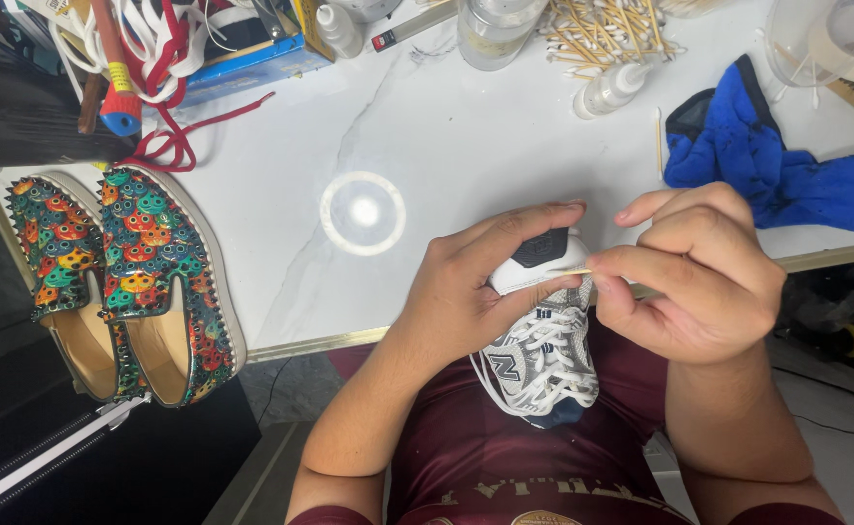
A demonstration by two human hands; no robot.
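Sneaker [541, 335] at lower centre sits clasped in the left hand [466, 292] while the right hand [699, 282] pinches a cotton swab [568, 271] against its toe, cleaning under way.

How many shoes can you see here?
3. Two multicoloured spiked slip-ons lie side by side at the table's left edge. One white sneaker is held over the lap by the left hand. Others may be hidden outside the view.
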